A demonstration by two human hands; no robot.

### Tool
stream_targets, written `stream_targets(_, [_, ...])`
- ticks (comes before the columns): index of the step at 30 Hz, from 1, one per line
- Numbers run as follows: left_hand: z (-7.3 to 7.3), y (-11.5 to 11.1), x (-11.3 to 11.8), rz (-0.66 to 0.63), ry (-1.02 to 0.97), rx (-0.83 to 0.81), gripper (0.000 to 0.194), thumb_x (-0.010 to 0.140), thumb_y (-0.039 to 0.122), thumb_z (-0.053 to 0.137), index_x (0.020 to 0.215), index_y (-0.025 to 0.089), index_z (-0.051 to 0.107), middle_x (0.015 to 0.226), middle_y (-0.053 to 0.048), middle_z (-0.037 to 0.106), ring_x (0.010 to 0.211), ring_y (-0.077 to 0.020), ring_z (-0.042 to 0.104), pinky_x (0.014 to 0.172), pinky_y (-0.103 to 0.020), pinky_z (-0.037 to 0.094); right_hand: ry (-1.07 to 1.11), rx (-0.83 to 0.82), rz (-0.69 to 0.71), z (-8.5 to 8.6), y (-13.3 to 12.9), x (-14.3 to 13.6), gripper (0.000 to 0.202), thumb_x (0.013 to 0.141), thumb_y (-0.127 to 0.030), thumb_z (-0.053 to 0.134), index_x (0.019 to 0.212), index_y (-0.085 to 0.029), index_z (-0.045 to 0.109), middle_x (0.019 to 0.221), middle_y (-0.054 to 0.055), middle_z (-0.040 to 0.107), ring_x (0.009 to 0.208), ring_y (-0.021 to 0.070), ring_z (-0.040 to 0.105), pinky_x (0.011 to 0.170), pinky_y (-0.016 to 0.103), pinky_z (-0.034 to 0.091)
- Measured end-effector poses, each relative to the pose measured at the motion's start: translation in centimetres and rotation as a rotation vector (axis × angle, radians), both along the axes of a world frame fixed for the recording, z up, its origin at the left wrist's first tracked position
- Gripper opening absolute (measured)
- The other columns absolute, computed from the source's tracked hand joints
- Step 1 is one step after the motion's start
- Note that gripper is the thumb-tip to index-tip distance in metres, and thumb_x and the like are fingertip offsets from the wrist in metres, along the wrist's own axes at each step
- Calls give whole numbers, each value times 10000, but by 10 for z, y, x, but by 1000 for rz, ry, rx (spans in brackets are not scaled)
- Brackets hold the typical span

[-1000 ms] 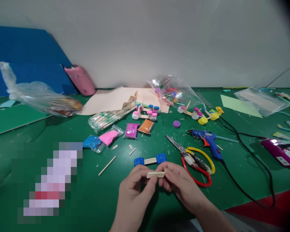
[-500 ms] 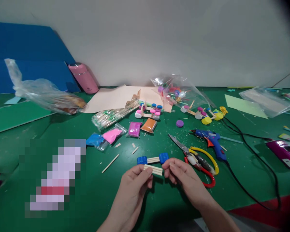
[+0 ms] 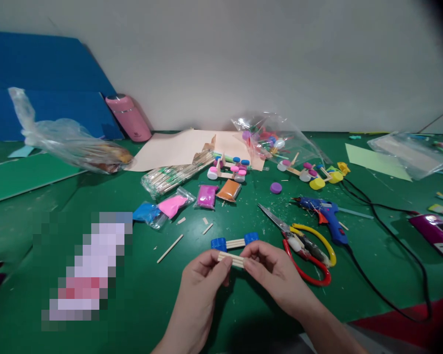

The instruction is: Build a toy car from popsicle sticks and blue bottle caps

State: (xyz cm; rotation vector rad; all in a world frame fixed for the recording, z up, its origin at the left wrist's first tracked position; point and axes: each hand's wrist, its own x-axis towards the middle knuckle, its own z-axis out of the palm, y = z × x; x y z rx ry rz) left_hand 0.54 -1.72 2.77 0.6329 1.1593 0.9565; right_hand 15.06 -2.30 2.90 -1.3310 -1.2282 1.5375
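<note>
A small bundle of short wooden sticks [image 3: 236, 260] lies side by side between my hands. My left hand [image 3: 205, 285] pinches its left end between thumb and fingers. The right end is pinched by my right hand [image 3: 275, 275]. Just behind the fingers, on the green table [image 3: 133, 305], rests a piece made of pale sticks [image 3: 235, 243] with a blue clay block [image 3: 218, 244] at its left end and another blue block [image 3: 251, 238] at its right end, partly behind my right hand.
Scissors [image 3: 304, 253] with pliers among them and a blue glue gun [image 3: 330, 216] with its cord lie to the right. Clay packets [image 3: 206, 196], bagged sticks [image 3: 170, 177] and small wheeled models [image 3: 227, 172] stand behind. A pink bottle [image 3: 129, 118] leans at the back left.
My right hand has moved left and closed on the right end of the stick bundle. My left hand keeps its hold. The view has shifted slightly.
</note>
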Motion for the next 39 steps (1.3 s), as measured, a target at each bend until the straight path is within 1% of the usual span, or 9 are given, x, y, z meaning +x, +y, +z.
stream_targets(4, [4, -4, -1, 23, 163, 116, 91, 658, 201, 668, 617, 139, 615, 622, 21, 551, 597, -88, 451, 556, -172, 352, -24, 59, -18, -8, -3, -7, 202, 793, -347, 538, 710, -164, 535, 573, -51, 393, 531, 85, 327, 475, 203, 271])
stream_targets(13, [-14, -17, -6, 12, 210, 248, 87, 688, 232, 644, 641, 168, 679, 654, -4, 576, 632, -116, 503, 584, -187, 394, 4, 42, -66, -24, -12, -20, 167, 798, -306, 527, 716, -162, 543, 576, -54, 415, 516, 75, 315, 467, 194, 255])
stream_targets(20, [-12, -18, -7, 55, 281, 299, 83, 680, 206, 643, 607, 169, 655, 642, -1, 564, 612, -120, 509, 555, -185, 396, -27, 22, -46, -24, -13, -29, 163, 799, -303, 510, 725, -163, 545, 583, -45, 452, 512, 77, 363, 468, 190, 302])
stream_targets(22, [-12, -16, -8, 62, 292, 309, 80, 684, 200, 639, 609, 174, 646, 642, 5, 558, 604, -113, 502, 550, -180, 390, -111, 82, -56, -25, -13, -26, 131, 800, -288, 508, 825, -171, 562, 638, -23, 508, 549, 94, 431, 503, 201, 360])
stream_targets(25, [-15, -11, -11, 105, 302, 307, 71, 693, 203, 635, 626, 182, 631, 654, 16, 544, 607, -104, 487, 546, -171, 378, -395, 339, -155, -26, -11, -12, 167, 792, -237, 510, 948, -192, 549, 782, 22, 554, 667, 134, 507, 607, 249, 429])
stream_targets(28, [-20, -5, -13, 146, 320, 310, 77, 702, 218, 632, 636, 179, 621, 674, 17, 538, 615, -100, 471, 549, -169, 369, -747, 529, -170, -28, -3, 7, 336, 753, -228, 547, 1085, -188, 515, 1026, 93, 524, 937, 223, 495, 795, 361, 420])
stream_targets(32, [-26, 4, -12, 152, 354, 328, 105, 720, 236, 621, 638, 176, 597, 652, 25, 516, 618, -97, 459, 563, -172, 364, -937, 480, 16, -32, 8, 21, 550, 754, -227, 536, 1274, -161, 372, 1202, 127, 454, 1099, 272, 404, 900, 426, 370])
stream_targets(35, [-27, 10, -11, 134, 399, 348, 111, 728, 239, 617, 640, 178, 587, 643, 31, 502, 606, -93, 453, 546, -174, 352, -943, 442, 80, -35, 10, 18, 476, 786, -224, 497, 1250, -166, 406, 1155, 110, 509, 1042, 258, 447, 868, 410, 402])
stream_targets(39, [-25, 14, -12, 97, 497, 404, 84, 743, 240, 602, 682, 183, 597, 668, 26, 521, 616, -100, 469, 552, -185, 357, -945, 446, 76, -37, 7, 9, 398, 796, -234, 494, 1188, -162, 474, 1084, 102, 551, 970, 251, 482, 822, 397, 425])
